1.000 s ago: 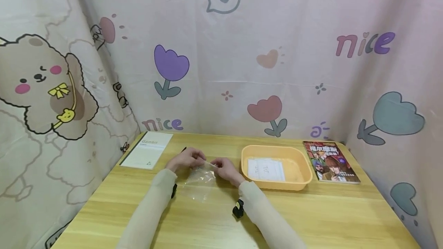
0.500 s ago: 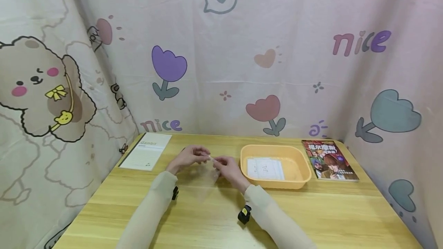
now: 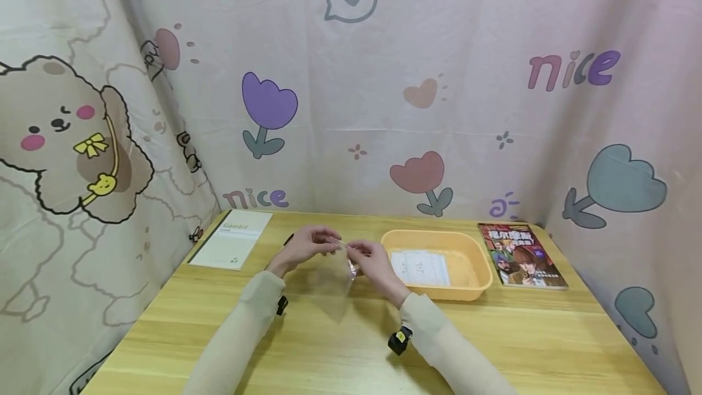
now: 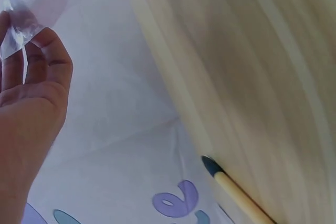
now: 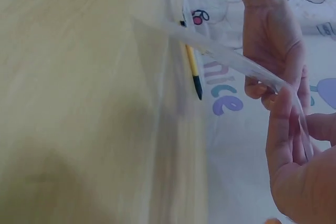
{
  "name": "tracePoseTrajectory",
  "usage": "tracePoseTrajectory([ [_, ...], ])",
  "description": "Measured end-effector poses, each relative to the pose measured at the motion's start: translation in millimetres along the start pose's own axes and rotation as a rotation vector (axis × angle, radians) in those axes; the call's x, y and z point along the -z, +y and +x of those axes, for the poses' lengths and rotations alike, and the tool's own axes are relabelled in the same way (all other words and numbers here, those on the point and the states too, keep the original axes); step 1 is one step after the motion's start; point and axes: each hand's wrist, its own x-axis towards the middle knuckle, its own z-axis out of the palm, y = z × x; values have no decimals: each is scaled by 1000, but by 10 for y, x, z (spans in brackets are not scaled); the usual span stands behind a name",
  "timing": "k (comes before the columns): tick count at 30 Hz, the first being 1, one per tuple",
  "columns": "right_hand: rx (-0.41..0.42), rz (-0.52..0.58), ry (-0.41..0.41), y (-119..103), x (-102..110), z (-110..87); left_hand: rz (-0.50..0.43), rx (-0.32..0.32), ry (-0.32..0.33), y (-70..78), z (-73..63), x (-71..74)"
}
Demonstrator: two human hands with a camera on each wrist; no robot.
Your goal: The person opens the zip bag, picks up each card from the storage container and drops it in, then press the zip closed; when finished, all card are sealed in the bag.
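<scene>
A clear plastic bag (image 3: 331, 291) hangs above the middle of the table, its top edge pinched by both hands. The left hand (image 3: 303, 247) grips that edge from the left, thumb and fingers together. From the right, the right hand (image 3: 377, 266) pinches the edge close beside it, and a crumpled shiny part of the bag shows under its fingers. In the right wrist view the bag (image 5: 231, 59) appears as a thin film stretching away from both hands. Behind the left hand lies a pen or brush with a dark tip (image 5: 192, 66), mostly hidden in the head view.
An orange plastic basin (image 3: 474, 288) with white paper slips (image 3: 421, 268) in it stands right of the hands. Farther right is a colourful comic-style book (image 3: 523, 255). A pale notebook (image 3: 231, 239) lies at the back left. Printed curtains surround the wooden table (image 3: 329, 358).
Both hands have shifted a little up and to the right with the bag. The bag now hangs flatter and smoother than before, turned more edge-on.
</scene>
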Motion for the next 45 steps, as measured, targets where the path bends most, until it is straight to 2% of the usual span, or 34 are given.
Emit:
tracePoseTrajectory([
  [8,-77,25,-105,-71,174,14,48,-76,-20,101,7,-112],
  [13,-103,3,-151,-97,268,22,68,-91,-32,116,17,-166],
  [16,-101,-50,-193,-108,332,20,63,-93,-48,117,16,-198],
  [21,-97,-232,-239,-149,459,-4,80,-107,-72,127,6,-294],
  [24,-88,-298,-222,-179,505,-20,81,-117,-33,148,-2,-394],
  [26,-81,-298,-203,-218,517,-48,68,-130,11,211,-24,-476],
  [30,-74,-281,-149,-204,531,-59,42,-174,74,236,-13,-589],
  [34,-74,-283,-129,-144,554,-46,38,-188,111,184,12,-596],
  [36,-79,-279,-122,-133,567,-53,53,-174,142,189,5,-595],
  [40,-87,-250,-69,-118,578,-52,80,-172,241,214,-13,-599],
  [45,-96,-219,9,-107,537,-42,121,-239,364,232,-17,-612],
])
